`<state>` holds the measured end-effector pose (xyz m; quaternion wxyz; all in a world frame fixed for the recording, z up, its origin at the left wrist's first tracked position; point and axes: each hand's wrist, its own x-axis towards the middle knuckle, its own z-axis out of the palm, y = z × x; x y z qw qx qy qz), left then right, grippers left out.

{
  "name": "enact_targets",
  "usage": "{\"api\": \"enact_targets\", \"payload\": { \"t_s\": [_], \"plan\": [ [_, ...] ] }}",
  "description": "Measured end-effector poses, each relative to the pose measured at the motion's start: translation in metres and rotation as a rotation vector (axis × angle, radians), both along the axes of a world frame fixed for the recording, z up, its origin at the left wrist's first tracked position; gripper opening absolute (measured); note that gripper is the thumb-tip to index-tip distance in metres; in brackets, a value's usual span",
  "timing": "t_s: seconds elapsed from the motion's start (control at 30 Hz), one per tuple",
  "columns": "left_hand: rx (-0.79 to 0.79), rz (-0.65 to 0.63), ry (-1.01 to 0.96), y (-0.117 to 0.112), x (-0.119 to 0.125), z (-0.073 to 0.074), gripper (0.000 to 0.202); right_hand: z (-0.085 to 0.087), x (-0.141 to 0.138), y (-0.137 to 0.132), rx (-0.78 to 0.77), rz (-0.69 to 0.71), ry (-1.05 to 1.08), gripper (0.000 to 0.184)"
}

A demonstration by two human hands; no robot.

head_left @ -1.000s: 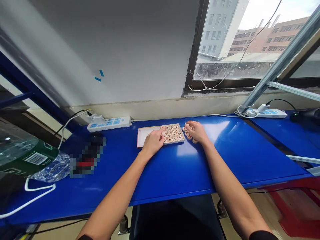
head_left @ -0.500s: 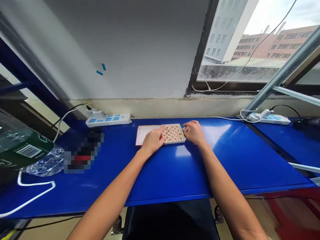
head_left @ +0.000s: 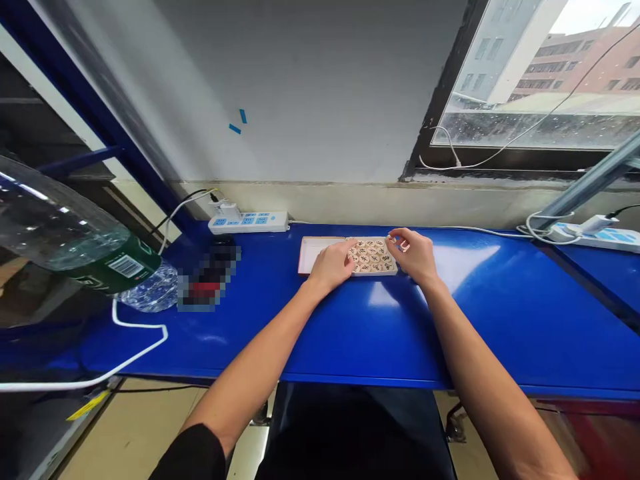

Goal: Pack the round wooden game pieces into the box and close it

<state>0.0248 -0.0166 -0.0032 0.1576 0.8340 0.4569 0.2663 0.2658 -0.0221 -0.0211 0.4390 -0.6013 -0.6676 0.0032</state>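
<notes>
While both forearms reach up from the bottom of the frame, we see our hands meet at a shallow tray just above the middle of the picture, on a glossy blue desk. Our left hand lies palm down over the middle of the tray, fingers loosely spread and resting on it, gripping nothing that we can make out. To its right, the tray's right half is filled with round wooden game pieces in tidy rows, each marked with a dark character too small to read; the left half of the tray shows a bare pale floor. Our right hand sits at the tray's right edge, thumb and forefinger pinched on a single piece held just beside the packed rows.

Toward the upper left of the hands, a white power strip lies along the wall at the back of the desk, with cords running off to the left. A blurred dark patch sits below it. At the far left edge a clear plastic bottle with a green label lies on its side, and a white cable loops past it. A second power strip rests at the right edge under the window.
</notes>
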Motion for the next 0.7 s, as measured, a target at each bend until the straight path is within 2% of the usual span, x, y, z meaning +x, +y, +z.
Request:
{"api": "enact_targets", "payload": {
  "t_s": [0.13, 0.27, 0.43, 0.6, 0.7],
  "plan": [
    [-0.008, 0.008, -0.104, 0.003, -0.001, -0.002, 0.051, 0.004, -0.026, -0.004, -0.027, 0.125, -0.075, 0.015],
    [-0.039, 0.014, -0.133, 0.005, -0.003, -0.003, 0.053, -0.001, -0.044, -0.003, -0.087, 0.141, -0.128, 0.010],
    [-0.056, 0.003, -0.129, 0.007, -0.004, -0.001, 0.052, -0.007, -0.049, -0.002, -0.115, 0.187, -0.037, 0.018],
    [-0.072, -0.015, -0.131, 0.006, -0.006, 0.000, 0.054, -0.005, -0.051, -0.002, -0.082, 0.281, 0.103, 0.022],
    [-0.013, -0.016, -0.133, 0.006, -0.005, -0.002, 0.051, -0.001, -0.042, 0.000, -0.052, 0.230, 0.142, 0.023]
  ]
}}
